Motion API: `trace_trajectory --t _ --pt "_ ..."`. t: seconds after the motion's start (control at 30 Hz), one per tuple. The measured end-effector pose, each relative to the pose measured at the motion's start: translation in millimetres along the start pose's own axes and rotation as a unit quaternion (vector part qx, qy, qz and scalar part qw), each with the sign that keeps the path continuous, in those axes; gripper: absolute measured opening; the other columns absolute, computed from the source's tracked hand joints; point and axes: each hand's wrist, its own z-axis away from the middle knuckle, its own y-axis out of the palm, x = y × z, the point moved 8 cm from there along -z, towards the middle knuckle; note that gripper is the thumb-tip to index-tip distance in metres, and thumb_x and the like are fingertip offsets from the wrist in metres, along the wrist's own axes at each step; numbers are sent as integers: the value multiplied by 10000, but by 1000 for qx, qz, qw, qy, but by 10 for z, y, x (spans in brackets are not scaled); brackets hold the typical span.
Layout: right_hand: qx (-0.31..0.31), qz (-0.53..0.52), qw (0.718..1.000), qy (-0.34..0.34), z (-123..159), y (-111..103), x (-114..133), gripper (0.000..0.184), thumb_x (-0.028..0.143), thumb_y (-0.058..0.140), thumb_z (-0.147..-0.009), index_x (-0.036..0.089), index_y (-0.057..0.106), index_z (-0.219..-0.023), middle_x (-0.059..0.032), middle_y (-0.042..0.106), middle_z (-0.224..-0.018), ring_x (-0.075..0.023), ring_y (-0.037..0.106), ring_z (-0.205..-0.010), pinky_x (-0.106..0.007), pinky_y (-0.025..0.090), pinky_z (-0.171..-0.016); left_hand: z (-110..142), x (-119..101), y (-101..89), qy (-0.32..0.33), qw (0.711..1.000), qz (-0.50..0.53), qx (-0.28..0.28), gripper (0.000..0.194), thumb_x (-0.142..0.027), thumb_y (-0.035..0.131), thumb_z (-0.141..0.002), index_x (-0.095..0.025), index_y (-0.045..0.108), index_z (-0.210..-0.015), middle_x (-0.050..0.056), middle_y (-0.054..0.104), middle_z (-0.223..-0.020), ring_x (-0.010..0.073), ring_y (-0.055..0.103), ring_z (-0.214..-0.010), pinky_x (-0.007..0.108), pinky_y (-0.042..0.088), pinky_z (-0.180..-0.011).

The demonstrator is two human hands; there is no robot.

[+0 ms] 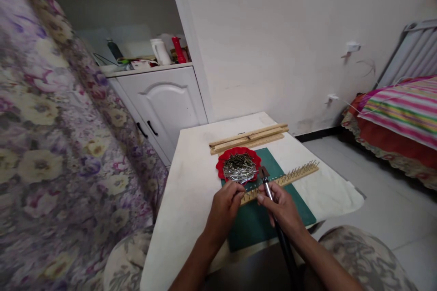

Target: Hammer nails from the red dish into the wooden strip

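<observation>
My left hand [227, 202] is closed, thumb and fingers pinched together at the near-left end of a wooden strip [251, 197]. What lies between its fingertips is too small to make out. In my right hand [282, 204] is a hammer [268, 187] with a dark head, silver neck and black handle, tilted across the strip. Upright nails [302, 171] stand in rows along the strip's right part. Beneath the strip lies a green mat [256, 223]. Just beyond my left hand, a red scalloped dish [221, 163] holds many loose nails [241, 167].
More wooden strips [249, 137] lie at the back of the white table [184, 191]. A floral curtain [85, 145] hangs on the left, beside a white cabinet [167, 100]. A bed [399, 113] stands at the right. My knees are under the table's near edge.
</observation>
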Motion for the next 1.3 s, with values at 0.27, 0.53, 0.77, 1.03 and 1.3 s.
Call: trace_trajectory --t 0.27,0.53,0.77,1.03,1.3 --pt "16 -5 1000 -1 38 10 9 270 352 683 -723 189 526 -870 90 458 -597 -17 339 -301 -133 300 -236 23 6 80 -40 994 100 4 158 -285 469 -842 -175 569 -786 10 569 -723 131 523 -680 228 407 -627" --pt "36 -29 999 10 73 132 -16 285 373 683 -715 185 527 -860 62 558 -603 -29 358 -304 -133 299 -243 116 221 376 -135 948 289 -3 173 -330 547 -778 -158 537 -789 -5 590 -645 115 562 -609 229 461 -600" --pt "12 -19 1000 1 65 48 -10 262 375 664 -732 197 537 -876 79 502 -629 -9 346 -282 -131 291 -233 200 531 124 -179 945 258 -86 153 -304 593 -738 -172 554 -805 -25 615 -636 111 574 -606 207 455 -590" --pt "11 5 1000 0 88 25 -15 266 381 640 -755 196 526 -908 85 469 -619 -6 333 -284 -130 295 -237 270 822 216 -148 974 122 -123 122 -284 564 -765 -171 599 -795 -7 618 -716 125 577 -669 203 453 -611" --pt "48 10 999 17 141 94 14 220 410 537 -831 199 495 -878 111 443 -487 -25 331 -263 -113 277 -251 265 831 251 -134 981 83 -111 129 -291 525 -784 -180 591 -777 -10 623 -718 130 583 -669 210 449 -613"
